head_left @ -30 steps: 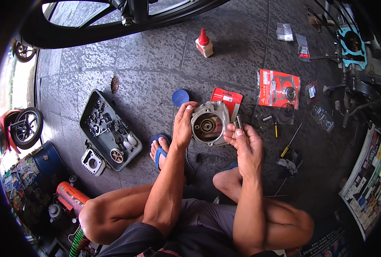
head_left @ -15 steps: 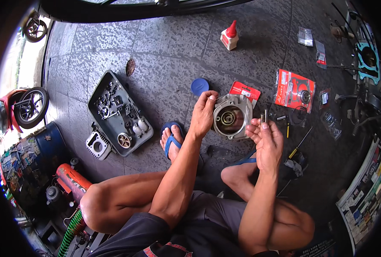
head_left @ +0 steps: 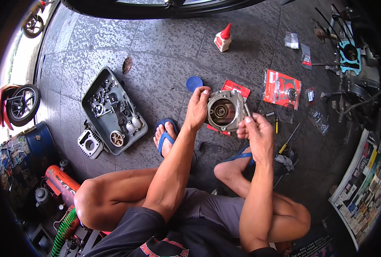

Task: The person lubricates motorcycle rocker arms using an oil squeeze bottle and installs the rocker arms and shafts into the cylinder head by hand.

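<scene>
My left hand [head_left: 195, 112] grips the left side of a grey metal engine cylinder head [head_left: 238, 102], its round opening facing up. Inside that opening a coil-like ring shows, too shaded to make out fully. My right hand [head_left: 259, 133] is closed, thumb against fingers, on a short slim metal pin [head_left: 247, 110]. The pin stands close against the cylinder head's right side; whether it touches or enters a hole there cannot be told. Behind and under the cylinder head a red card package [head_left: 234, 87] lies on the floor, partly hidden.
A grey tray [head_left: 132, 143] of small engine parts lies left, beside a finned cylinder block [head_left: 90, 144]. A blue lid [head_left: 194, 83], a white bottle with red nozzle [head_left: 223, 39], a gasket packet [head_left: 283, 88] and a screwdriver [head_left: 288, 139] lie around. An engine [head_left: 351, 53] stands far right.
The pin in my right hand has moved from just right of the cylinder head to against its side. The cylinder head is turned slightly. The whole view has shifted a little.
</scene>
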A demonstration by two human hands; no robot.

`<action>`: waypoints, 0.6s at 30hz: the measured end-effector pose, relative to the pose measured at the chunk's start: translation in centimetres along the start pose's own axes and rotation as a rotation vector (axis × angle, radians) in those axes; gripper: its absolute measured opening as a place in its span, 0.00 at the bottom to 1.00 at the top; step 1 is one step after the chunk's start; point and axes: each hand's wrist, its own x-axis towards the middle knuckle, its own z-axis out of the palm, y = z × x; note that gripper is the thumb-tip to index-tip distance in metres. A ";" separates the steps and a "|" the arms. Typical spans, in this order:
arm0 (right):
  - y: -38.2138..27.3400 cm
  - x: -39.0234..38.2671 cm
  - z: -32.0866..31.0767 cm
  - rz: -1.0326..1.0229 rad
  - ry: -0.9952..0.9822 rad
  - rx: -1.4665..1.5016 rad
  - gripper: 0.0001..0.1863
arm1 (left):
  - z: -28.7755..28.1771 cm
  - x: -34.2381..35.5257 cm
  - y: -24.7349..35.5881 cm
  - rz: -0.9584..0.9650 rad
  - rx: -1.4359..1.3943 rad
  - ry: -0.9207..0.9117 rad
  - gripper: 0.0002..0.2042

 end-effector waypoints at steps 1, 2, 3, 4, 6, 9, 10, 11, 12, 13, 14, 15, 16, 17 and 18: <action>-0.3 -0.2 0.0 0.013 -0.013 -0.044 0.11 | 0.1 0.0 0.1 0.002 -0.005 -0.006 0.16; -0.3 -0.4 0.1 0.027 -0.024 -0.075 0.11 | 0.3 -0.1 0.2 0.008 0.009 0.003 0.16; -0.2 -0.5 0.2 0.041 -0.035 -0.105 0.11 | 0.4 -0.2 0.3 0.014 0.025 0.014 0.16; 0.0 -0.5 0.3 0.048 -0.039 -0.133 0.11 | 0.5 -0.2 0.3 0.016 0.026 0.014 0.17; 0.0 -0.5 0.7 0.068 -0.058 -0.204 0.11 | 0.6 -0.3 0.4 0.017 0.031 0.019 0.17; 0.1 -0.3 1.4 0.075 -0.067 -0.258 0.12 | 0.7 -0.4 0.4 0.015 0.035 0.030 0.18; 0.1 -0.2 1.7 0.064 -0.059 -0.272 0.12 | 0.7 -0.4 0.4 0.012 0.033 0.033 0.18; 0.0 -0.1 2.0 0.053 -0.050 -0.286 0.12 | 0.6 -0.4 0.3 0.012 0.034 0.034 0.18; -0.2 0.0 2.3 0.070 -0.039 -0.317 0.12 | 0.5 -0.4 0.3 0.010 0.035 0.030 0.18; 0.0 0.2 2.4 0.070 -0.037 -0.316 0.12 | 0.6 -0.3 0.3 0.008 0.035 0.024 0.18; 0.3 0.5 2.4 -0.051 -0.020 -0.436 0.12 | 0.6 -0.3 0.3 0.008 0.035 0.022 0.18; 0.4 0.8 2.4 -0.173 -0.002 -0.555 0.12 | 0.8 -0.2 0.2 0.048 0.033 0.027 0.17; -1.2 0.5 3.2 -0.139 0.015 -0.598 0.12 | 0.7 -0.2 0.2 0.085 0.033 0.036 0.17; -1.2 0.9 3.3 -0.138 0.013 -0.597 0.12 | 0.5 -0.2 0.2 0.084 0.034 0.038 0.17; -1.0 1.2 3.4 -0.258 0.010 -0.671 0.12 | 0.4 -0.2 0.3 0.075 0.066 0.037 0.17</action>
